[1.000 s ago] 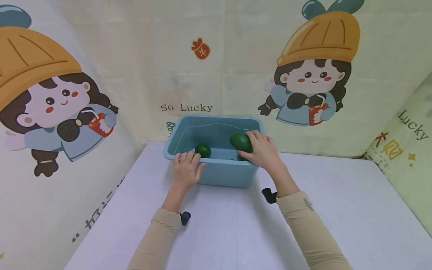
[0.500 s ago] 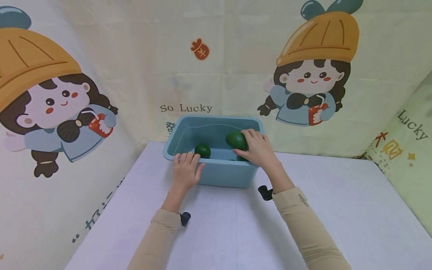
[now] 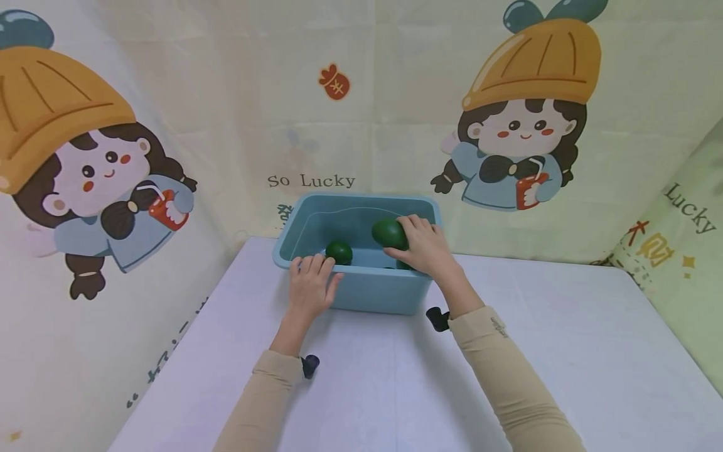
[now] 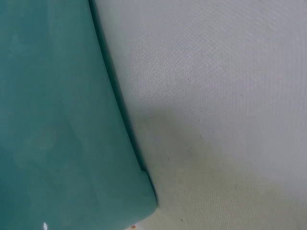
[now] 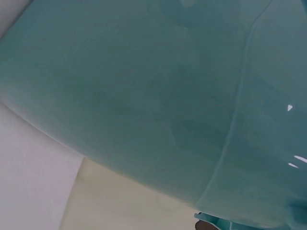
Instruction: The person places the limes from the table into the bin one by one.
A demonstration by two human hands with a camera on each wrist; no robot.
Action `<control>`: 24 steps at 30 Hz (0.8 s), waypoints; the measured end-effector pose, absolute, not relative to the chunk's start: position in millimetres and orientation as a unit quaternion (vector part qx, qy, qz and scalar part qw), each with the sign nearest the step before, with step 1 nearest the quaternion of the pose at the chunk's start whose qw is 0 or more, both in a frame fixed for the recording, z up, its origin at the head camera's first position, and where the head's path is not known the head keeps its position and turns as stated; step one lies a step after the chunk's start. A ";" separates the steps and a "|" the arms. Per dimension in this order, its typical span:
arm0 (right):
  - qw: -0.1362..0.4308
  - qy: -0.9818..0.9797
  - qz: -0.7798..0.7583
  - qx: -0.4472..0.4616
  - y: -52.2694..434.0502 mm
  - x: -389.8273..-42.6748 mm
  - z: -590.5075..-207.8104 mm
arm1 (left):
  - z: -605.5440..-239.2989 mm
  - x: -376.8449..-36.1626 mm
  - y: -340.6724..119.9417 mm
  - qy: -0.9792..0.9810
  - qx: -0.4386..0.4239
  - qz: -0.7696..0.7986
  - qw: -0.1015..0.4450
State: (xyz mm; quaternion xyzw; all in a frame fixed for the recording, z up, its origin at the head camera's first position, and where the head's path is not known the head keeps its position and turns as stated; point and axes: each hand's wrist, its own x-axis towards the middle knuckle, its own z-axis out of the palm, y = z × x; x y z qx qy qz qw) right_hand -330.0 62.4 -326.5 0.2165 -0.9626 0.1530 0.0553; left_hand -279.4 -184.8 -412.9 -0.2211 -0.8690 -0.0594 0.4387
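Observation:
In the head view a light-blue plastic bin (image 3: pixel 373 292) stands on the white table. My right hand (image 3: pixel 426 248) holds a dark green, egg-shaped avocado (image 3: pixel 388 233) over the right half of the bin, thumb below and fingers on top. Another avocado (image 3: pixel 339 252) lies in the bin's left part, and more dark green shows low beneath the right hand, mostly hidden. My left hand (image 3: pixel 310 285) grips the front rim near its left end, fingers over the edge and thumb outside. Only bin wall (image 4: pixel 62 115) and tabletop fill the left wrist view; the right wrist view also shows bin wall (image 5: pixel 144 96).
White cloth covers the table (image 3: pixel 361 389), which extends in front of the bin and to its right. Behind the bin hangs a patterned cloth backdrop (image 3: pixel 395 125) with cartoon figures. Each wrist carries a small black camera, such as the right wrist camera (image 3: pixel 437 319).
The right hand has shifted a little to the left with the avocado in its grip. My left hand stays on the rim, and the bin has not moved.

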 end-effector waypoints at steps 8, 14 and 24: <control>0.052 -0.963 0.149 0.219 58.0 -333.4 -328.6 | -412.2 -279.0 -185.1 -0.871 -0.221 -0.058 0.435; 0.045 -0.961 0.152 0.224 53.8 -333.6 -327.9 | -411.1 -279.2 -184.7 -0.872 -0.221 -0.061 0.433; 0.034 -0.961 0.159 0.222 52.9 -334.6 -328.0 | -411.1 -280.7 -185.1 -0.872 -0.219 -0.060 0.433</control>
